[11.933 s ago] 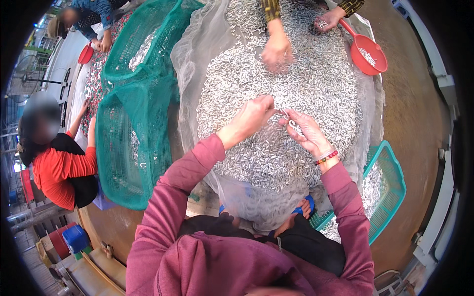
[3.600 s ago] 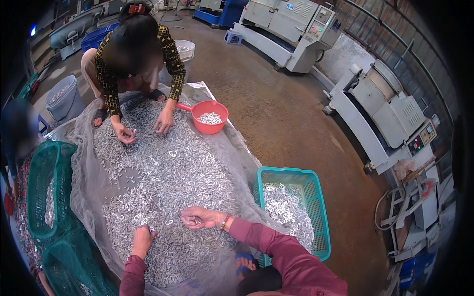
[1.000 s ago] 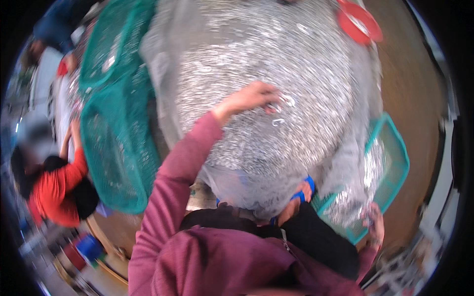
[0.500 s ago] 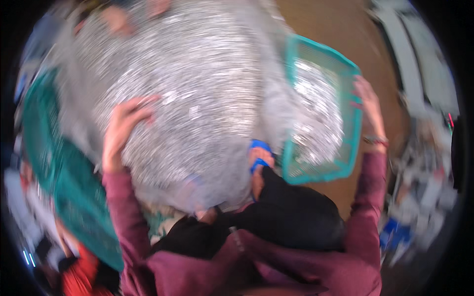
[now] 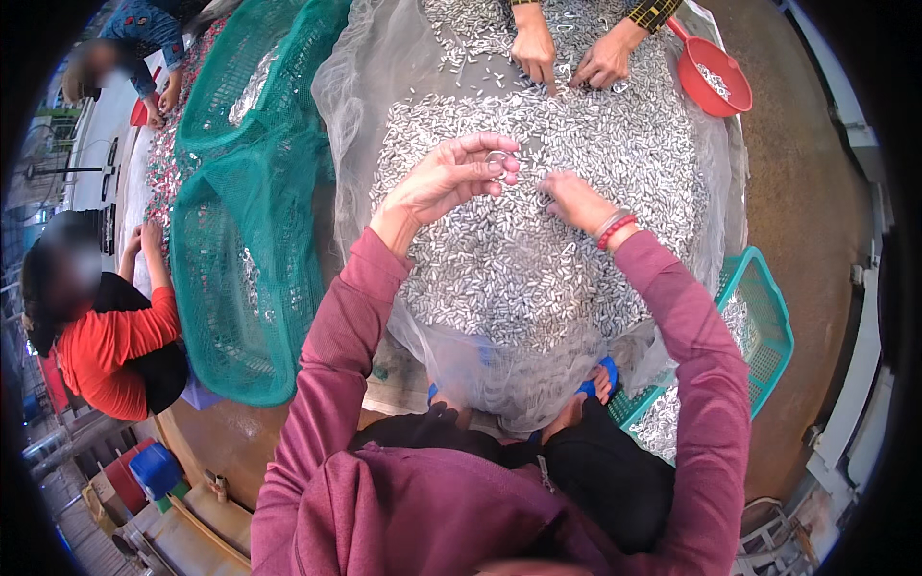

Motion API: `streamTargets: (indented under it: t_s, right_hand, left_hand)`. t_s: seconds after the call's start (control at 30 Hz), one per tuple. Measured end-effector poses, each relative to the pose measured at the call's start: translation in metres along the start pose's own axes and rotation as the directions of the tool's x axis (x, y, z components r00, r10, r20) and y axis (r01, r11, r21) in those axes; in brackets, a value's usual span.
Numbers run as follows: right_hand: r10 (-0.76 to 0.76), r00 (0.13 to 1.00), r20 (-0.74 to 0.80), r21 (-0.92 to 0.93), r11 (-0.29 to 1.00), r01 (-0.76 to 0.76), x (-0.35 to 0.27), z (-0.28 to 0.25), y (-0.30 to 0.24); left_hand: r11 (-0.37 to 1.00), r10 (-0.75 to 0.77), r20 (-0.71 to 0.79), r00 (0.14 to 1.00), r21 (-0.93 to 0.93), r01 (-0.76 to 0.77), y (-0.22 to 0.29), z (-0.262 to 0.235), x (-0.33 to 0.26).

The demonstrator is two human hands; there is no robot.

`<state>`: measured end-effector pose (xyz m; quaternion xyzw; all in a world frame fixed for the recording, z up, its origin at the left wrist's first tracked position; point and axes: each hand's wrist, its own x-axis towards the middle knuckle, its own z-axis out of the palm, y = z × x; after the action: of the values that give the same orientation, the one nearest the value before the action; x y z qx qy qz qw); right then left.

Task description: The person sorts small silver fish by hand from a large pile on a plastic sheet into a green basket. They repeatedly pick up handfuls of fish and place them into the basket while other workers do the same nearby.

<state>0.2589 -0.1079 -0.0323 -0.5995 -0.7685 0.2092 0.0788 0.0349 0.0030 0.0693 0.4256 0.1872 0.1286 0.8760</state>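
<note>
A broad heap of small silver metal pieces [image 5: 519, 269] lies before me on a sheet of pale netting [image 5: 461, 360]. Above its middle is my left hand [image 5: 437, 182], palm turned up, thumb and fingers closed on a small silver metal loop [image 5: 497, 163]. Just to the right, low over the heap, my right hand [image 5: 579, 202] has its fingers bent together. Whatever its fingertips hold, if anything, is hidden. Some looped pieces lie among the short rod-like ones.
Across the heap, a co-worker's hands [image 5: 571, 53] pick among the pieces near a red scoop [image 5: 715, 77]. A teal basket [image 5: 768, 288] with silver loops stands by my right arm. Green-netted baskets [image 5: 240, 384] stand at left, where other people sit beside another heap.
My right hand has left the teal basket's rim and come over the heap. My left hand is now over the heap's middle, holding a loop. The view has swung left.
</note>
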Motion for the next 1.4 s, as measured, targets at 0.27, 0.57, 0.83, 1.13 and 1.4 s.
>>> streamTargets:
  t_s: [0.27, 0.57, 0.83, 1.13, 1.4]
  right_hand:
    - [0.368, 0.93, -0.003, 0.55, 0.777, -0.306, -0.029, -0.034, -0.016]
    - [0.312, 0.95, -0.02, 0.96, 0.27, -0.069, -0.102, -0.048, -0.001]
    - [0.261, 0.964, 0.055, 0.92, -0.388, 0.053, -0.106, -0.012, 0.006]
    - [0.086, 0.952, -0.293, 0.418, 0.907, 0.047, -0.094, 0.032, -0.012]
    - [0.299, 0.935, -0.193, 0.19, 0.946, -0.263, -0.094, 0.072, -0.018]
  left_hand:
    - [0.952, -0.179, -0.076, 0.981, 0.237, 0.192, -0.038, -0.024, 0.037]
    - [-0.103, 0.009, 0.394, 0.919, 0.914, -0.392, -0.157, 0.003, 0.112]
    - [0.092, 0.018, 0.201, 0.979, 0.975, -0.202, -0.1, 0.008, 0.1]
    - [-0.241, 0.103, 0.264, 0.959, 0.942, -0.233, -0.074, 0.005, 0.065]
    - [0.985, -0.145, 0.07, 0.987, -0.079, 0.151, -0.051, 0.012, 0.056]
